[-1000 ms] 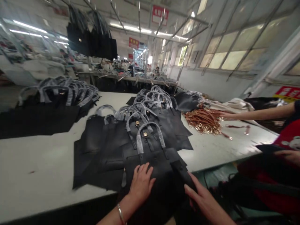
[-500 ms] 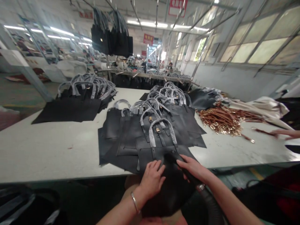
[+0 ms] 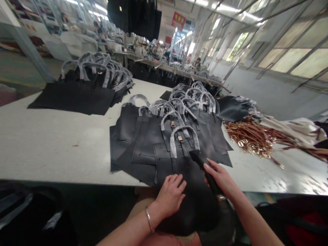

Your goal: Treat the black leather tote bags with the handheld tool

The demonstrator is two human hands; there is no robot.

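In front of me a black bag panel (image 3: 191, 194) hangs over the table's front edge. Its curved handle (image 3: 184, 131) is wrapped in clear film, and a gold clasp (image 3: 180, 138) shows inside the handle's curve. My left hand (image 3: 171, 194) lies on the panel, fingers loosely bent and a little apart, holding nothing. A black hand-held nozzle (image 3: 202, 162) with a hose is gripped in my right hand (image 3: 219, 176). Its flat tip is close to the panel's top edge, by the handle's right end; whether it touches I cannot tell.
Several overlapping black bag panels (image 3: 143, 138) cover the middle of the white table (image 3: 64, 147). Another stack of panels (image 3: 74, 97) lies at the left. Brown straps with gold rings (image 3: 249, 136) and pale cloth (image 3: 294, 128) are on the right. Black bags (image 3: 134, 17) hang overhead.
My view has tilted down and rolled. The nozzle tip has shifted up and right to the panel's top edge with my right hand. The other person's hand at the right has left view.
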